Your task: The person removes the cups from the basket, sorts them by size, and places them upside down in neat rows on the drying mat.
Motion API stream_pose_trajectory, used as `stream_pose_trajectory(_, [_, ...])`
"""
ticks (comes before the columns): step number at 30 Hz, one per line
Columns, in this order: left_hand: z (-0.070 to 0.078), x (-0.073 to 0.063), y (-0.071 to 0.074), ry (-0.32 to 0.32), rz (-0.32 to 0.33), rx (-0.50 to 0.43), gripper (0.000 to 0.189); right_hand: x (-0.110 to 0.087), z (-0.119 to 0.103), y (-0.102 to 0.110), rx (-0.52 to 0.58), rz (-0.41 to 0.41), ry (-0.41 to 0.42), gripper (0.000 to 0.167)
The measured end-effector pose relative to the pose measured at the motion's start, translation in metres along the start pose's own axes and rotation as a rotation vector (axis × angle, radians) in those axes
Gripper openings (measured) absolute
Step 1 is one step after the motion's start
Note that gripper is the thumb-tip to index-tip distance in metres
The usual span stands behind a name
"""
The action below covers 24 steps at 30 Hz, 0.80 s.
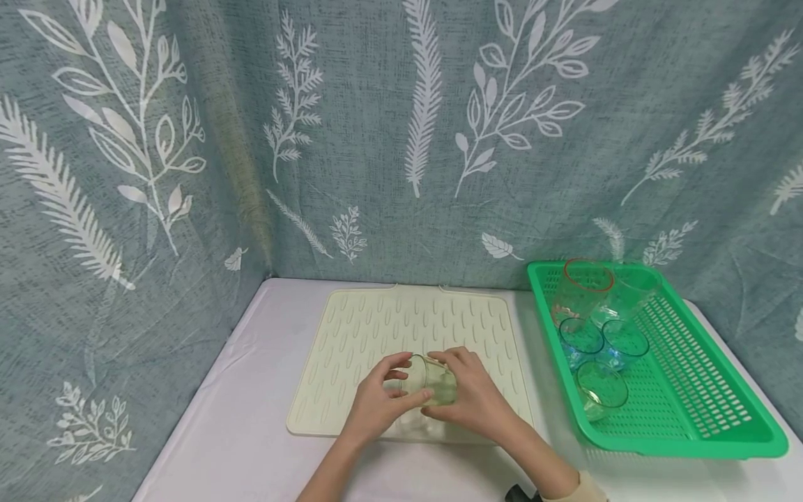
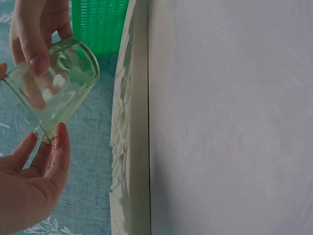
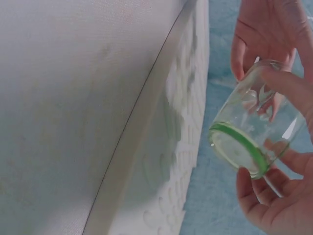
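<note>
Because smooth walls could slip from a one-sided hold, your left grip (image 1: 376, 404) pinches the glass (image 1: 442, 388) at its open end and your right grip (image 1: 475, 394) clasps its base end, probably steadying it, tilted, above the mat (image 1: 401, 314).

Over the near side of the worktop (image 1: 420, 481), a plain cream sleeve cuff (image 1: 578, 491) rings the right forearm (image 1: 533, 453) beside a small rounded black piece (image 1: 520, 493), while the left grip (image 1: 379, 401), the right grip (image 1: 473, 397) and the slender left forearm (image 1: 335, 467) are bare.
</note>
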State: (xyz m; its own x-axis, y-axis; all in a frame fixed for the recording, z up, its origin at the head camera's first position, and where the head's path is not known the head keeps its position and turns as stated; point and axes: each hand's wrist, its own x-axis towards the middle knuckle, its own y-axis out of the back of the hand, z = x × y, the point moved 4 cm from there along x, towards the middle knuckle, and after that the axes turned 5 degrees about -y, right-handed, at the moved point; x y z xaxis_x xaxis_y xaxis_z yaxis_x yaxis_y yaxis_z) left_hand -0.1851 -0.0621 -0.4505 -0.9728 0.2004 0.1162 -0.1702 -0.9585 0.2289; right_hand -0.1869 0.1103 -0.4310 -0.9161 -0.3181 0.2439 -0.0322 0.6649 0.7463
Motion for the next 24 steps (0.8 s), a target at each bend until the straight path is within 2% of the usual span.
stream_pose_trajectory(3, [-0.001,0.0,0.002,0.029,0.02,-0.031,0.062,0.0,0.0,0.002,0.032,0.002,-0.002,0.075])
stream_pose_trajectory(8, [-0.003,0.0,0.005,0.063,0.031,-0.145,0.061,0.002,0.003,0.004,0.168,-0.002,-0.044,0.072])
stream_pose_trajectory(15, [-0.009,-0.002,0.007,0.087,0.021,-0.307,0.058,0.003,0.014,0.0,0.443,-0.054,-0.221,0.072])
stream_pose_trajectory(24, [-0.01,-0.001,0.008,0.152,0.081,-0.534,0.063,0.003,0.022,-0.013,0.787,-0.16,-0.412,0.068])
